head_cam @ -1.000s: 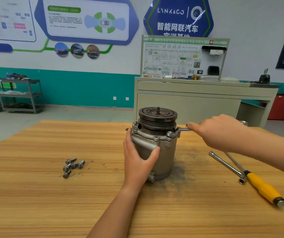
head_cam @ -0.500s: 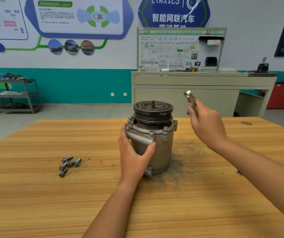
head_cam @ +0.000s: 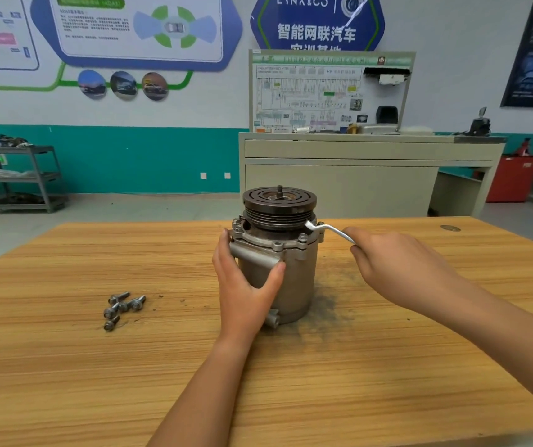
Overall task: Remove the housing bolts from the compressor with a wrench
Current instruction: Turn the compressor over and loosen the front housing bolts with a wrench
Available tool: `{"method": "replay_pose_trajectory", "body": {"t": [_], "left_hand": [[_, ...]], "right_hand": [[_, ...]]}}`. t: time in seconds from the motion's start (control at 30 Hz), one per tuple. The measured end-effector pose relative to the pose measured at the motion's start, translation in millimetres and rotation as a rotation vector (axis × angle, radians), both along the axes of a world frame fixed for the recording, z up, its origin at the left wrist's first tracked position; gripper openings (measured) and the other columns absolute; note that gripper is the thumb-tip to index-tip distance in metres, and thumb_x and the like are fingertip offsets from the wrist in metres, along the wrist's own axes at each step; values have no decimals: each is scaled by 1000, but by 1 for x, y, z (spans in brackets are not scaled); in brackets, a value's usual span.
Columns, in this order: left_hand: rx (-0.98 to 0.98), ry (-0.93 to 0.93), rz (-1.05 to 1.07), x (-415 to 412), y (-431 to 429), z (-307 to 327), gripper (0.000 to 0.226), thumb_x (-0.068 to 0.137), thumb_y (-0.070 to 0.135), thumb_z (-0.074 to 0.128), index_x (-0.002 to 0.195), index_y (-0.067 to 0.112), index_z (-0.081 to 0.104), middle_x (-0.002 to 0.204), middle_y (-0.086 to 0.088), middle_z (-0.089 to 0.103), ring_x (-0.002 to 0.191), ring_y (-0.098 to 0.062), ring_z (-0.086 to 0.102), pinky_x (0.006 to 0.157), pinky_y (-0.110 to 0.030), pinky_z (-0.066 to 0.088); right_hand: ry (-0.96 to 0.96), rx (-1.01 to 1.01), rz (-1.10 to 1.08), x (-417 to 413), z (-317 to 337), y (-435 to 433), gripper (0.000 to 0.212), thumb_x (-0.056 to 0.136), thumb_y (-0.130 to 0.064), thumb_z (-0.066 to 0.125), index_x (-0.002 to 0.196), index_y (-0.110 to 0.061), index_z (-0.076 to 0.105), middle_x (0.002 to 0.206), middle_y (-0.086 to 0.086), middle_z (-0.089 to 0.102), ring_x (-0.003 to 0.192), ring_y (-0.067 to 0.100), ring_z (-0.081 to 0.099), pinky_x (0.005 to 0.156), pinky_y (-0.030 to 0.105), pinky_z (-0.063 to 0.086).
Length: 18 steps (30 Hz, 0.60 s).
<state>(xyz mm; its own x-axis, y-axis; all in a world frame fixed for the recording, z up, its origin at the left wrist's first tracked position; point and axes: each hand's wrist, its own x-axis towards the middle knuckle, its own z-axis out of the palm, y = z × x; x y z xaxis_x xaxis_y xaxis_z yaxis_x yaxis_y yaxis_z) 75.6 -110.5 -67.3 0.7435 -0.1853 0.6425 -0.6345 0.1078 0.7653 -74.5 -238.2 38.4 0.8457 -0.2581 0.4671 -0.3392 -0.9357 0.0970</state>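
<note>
Slippage looked like the main risk. The wrench [head_cam: 329, 230] reached in at a slant to the back right of the flange, and whether its end sat squarely on a bolt head could not be told, since the pulley [head_cam: 279, 204] crowded that spot. A half-seated end would probably jump off under a hard pull, rounding the head and sending the right hand [head_cam: 397, 269] into the metal or the table [head_cam: 97, 382]. The pull could also twist or tip the compressor [head_cam: 294, 282], which stood on its narrow end with only the left hand [head_cam: 245, 295] steadying it. The loose bolts [head_cam: 123, 306], lying well apart to the left, might roll if the table got jolted.

The right hand's fingers were curled round the wrench handle. The left hand's fingers wrapped the far left side of the body, with the thumb pressed across the front just under the pipe stub.

The compressor stood upright near the middle of the table: a dull grey metal can, grimy, with a dark grooved pulley and a short threaded shaft on top. Several flange bolts [head_cam: 302, 237] sat in place, so the job seemed only partly done. Dark grit smeared the wood to its right.
</note>
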Motion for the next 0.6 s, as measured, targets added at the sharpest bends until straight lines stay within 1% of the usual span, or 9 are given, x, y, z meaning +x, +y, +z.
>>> {"method": "replay_pose_trajectory", "body": {"t": [0.2,0.27,0.3,0.33,0.37,0.43,0.5,0.53,0.6], "left_hand": [[13,-6,19,1,-1,-1,88,78,36,71,136,45,6,140,18,17,118,32,7,91,9,12],[9,-5,18,0,-1,-1,88,78,36,72,137,44,6,140,19,16,121,28,9,95,5,13],[8,-2,18,-1,-1,0,89,78,36,72,137,44,6,140,20,16,124,24,11,98,0,14],[8,1,19,-1,-1,0,89,78,36,72,138,44,6,140,20,15,126,19,11,101,-6,14],[10,1,19,-2,-1,1,89,78,37,72,138,44,6,140,20,15,127,16,11,103,-11,15],[11,2,21,-3,0,2,89,77,39,72,138,42,6,140,19,16,128,14,12,105,-15,16],[-4,9,17,-4,0,2,90,74,48,71,137,41,7,141,18,17,130,11,14,106,-16,16],[-13,16,10,-5,0,3,91,71,52,69,137,41,8,141,18,17,131,9,14,107,-17,16],[-14,32,-3,-4,0,4,92,67,55,66,137,42,8,141,18,18,132,8,15,108,-18,17]], "right_hand": [[182,-189,-101,-3,17,25,30,92,-6,35,118,-18,43,61,-4,34,50,11,30,41,26,20],[257,-312,-105,-1,24,41,34,90,-1,38,122,-11,44,64,-2,37,54,12,39,43,25,24],[294,-346,-99,2,25,50,38,90,2,39,127,-4,41,74,3,48,63,17,50,45,27,28],[337,-359,-100,4,26,57,44,90,4,39,133,5,34,91,10,57,75,21,57,44,29,30],[370,-371,-117,6,25,61,50,89,6,39,137,10,24,107,16,58,82,25,60,42,29,29],[371,-320,-141,8,21,65,56,89,7,37,140,12,12,114,19,57,87,28,61,43,28,29],[284,-300,-154,4,7,56,56,90,4,38,140,8,15,108,17,60,89,30,63,51,30,33],[199,-283,-139,1,-1,50,53,88,0,44,137,6,23,95,14,62,79,29,64,50,30,34],[65,-213,-144,-3,-12,41,46,85,-14,57,126,-2,41,68,4,53,57,23,57,46,28,36]]}}
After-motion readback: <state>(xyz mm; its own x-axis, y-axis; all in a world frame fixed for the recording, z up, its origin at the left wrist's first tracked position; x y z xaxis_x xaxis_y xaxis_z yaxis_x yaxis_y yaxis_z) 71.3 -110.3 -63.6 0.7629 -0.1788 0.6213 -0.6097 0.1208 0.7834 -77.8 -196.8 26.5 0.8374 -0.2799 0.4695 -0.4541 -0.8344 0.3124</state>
